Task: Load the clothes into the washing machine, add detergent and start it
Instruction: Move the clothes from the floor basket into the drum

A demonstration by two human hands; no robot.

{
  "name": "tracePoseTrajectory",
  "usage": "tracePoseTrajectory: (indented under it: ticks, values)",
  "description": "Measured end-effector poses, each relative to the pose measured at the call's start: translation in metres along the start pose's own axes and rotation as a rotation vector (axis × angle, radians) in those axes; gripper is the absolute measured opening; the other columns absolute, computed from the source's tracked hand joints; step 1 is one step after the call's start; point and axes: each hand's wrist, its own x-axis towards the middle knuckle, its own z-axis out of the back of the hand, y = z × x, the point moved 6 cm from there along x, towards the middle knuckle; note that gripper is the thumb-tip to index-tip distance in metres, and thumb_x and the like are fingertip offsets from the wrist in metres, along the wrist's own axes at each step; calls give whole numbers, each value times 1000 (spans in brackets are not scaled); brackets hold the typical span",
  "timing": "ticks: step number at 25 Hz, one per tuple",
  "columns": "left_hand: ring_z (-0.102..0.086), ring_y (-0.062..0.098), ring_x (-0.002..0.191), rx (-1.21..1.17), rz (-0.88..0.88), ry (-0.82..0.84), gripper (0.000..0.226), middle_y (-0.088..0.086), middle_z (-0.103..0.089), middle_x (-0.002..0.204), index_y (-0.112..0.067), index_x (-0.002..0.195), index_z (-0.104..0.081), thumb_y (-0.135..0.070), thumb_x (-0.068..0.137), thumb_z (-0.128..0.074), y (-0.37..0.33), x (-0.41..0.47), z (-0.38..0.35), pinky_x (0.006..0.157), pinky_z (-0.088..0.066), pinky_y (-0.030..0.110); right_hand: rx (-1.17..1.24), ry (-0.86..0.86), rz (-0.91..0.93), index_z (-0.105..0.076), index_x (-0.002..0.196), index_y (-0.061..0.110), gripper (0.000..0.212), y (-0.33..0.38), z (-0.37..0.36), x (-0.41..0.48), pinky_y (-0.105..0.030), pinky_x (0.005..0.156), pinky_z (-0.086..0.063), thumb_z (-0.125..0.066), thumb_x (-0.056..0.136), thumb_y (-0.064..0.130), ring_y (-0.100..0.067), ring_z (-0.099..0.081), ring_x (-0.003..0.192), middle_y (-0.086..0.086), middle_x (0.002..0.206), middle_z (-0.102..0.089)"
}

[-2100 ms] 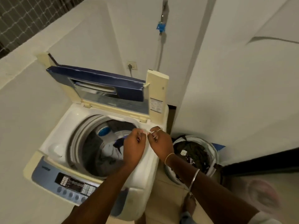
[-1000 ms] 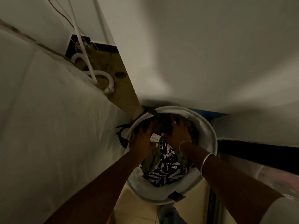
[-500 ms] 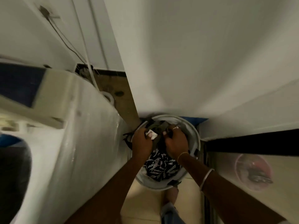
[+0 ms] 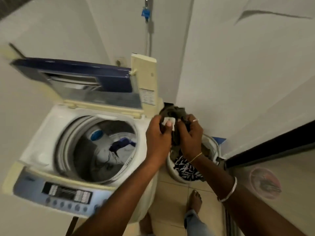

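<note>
A white top-loading washing machine (image 4: 44, 133) stands at the left with its blue lid (image 4: 81, 77) raised. Several clothes (image 4: 117, 150) lie in its drum. My left hand (image 4: 157, 137) and my right hand (image 4: 190, 135) both grip a dark olive garment (image 4: 175, 113) with a white label, held up beside the machine's right rear corner and above the white laundry basket (image 4: 213, 147). A black-and-white patterned cloth (image 4: 185, 169) lies in the basket.
The control panel (image 4: 66, 195) runs along the machine's front edge. White walls close in behind and to the right. A tap with a blue fitting (image 4: 145, 13) is on the back wall. A dark door frame (image 4: 269, 150) lies right. My feet stand on the tiled floor (image 4: 170, 193).
Both hands reached down into the basket, took hold of the dark garment and have lifted it up beside the machine. The view swung back from the basket to the washer.
</note>
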Motion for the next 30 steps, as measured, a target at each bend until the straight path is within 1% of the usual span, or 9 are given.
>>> tracePoseTrajectory:
  ticks: [4,8,12,16,18,20,22,24,30]
  values:
    - [-67,30,88,-71,-127,-119,17,11,-68,95,-21,108,-59,-35,100,-54,-63,-15,128,76,-60,49,136,88,130,-53,78,17,15,121,-80,-30,-24,64,-44,-56,92,15,-8,-53,67,5,70,-54]
    - [-70,6,90,-80,-157,-239,11,-8,-71,96,-27,109,-61,-30,100,-56,-87,-12,215,77,-60,26,265,144,172,-57,84,1,10,186,-151,-47,-18,62,-45,-56,94,4,0,-53,66,5,73,-56]
    - [-68,11,100,61,-35,-239,21,-9,-71,107,-26,118,-62,-34,100,-56,-39,4,265,81,-56,26,155,246,69,-63,96,13,10,164,-213,-66,-31,73,-54,-59,95,22,-8,-63,80,5,85,-66]
    - [-55,24,127,417,287,-49,58,-1,-56,138,-23,146,-41,-35,93,-61,50,10,278,97,-46,35,-253,520,-160,-54,130,22,40,87,-238,-78,-31,95,-48,-52,96,43,-23,-63,111,-3,119,-68]
    - [-58,20,120,384,364,-90,51,-6,-58,125,-21,141,-47,-24,92,-62,72,3,271,91,-46,33,-327,500,-185,-50,137,23,49,61,-224,-77,-35,101,-48,-52,94,47,-23,-62,114,-3,124,-66]
    - [-65,19,107,332,317,-147,31,-7,-65,113,-21,124,-59,-23,93,-62,78,0,248,82,-47,28,-330,452,-149,-57,124,22,39,45,-206,-70,-37,95,-53,-51,94,47,-21,-65,103,0,110,-70]
    - [-66,13,103,299,233,-138,21,-6,-69,110,-24,116,-65,-27,95,-62,74,1,203,86,-50,26,-301,412,-161,-62,106,20,24,30,-182,-58,-32,87,-53,-52,97,40,-19,-66,95,2,95,-69]
    - [-66,8,96,290,134,-98,13,-9,-70,103,-28,108,-66,-27,96,-61,65,8,149,87,-54,29,-308,334,-207,-63,109,20,23,13,-150,-40,-29,88,-51,-54,96,38,-17,-65,99,2,101,-70]
    - [-66,9,91,281,56,17,13,-9,-69,98,-27,104,-63,-17,98,-57,62,36,-12,87,-57,34,-365,196,-339,-60,109,27,21,-68,-43,15,-23,76,-43,-51,93,37,-12,-64,91,7,100,-69]
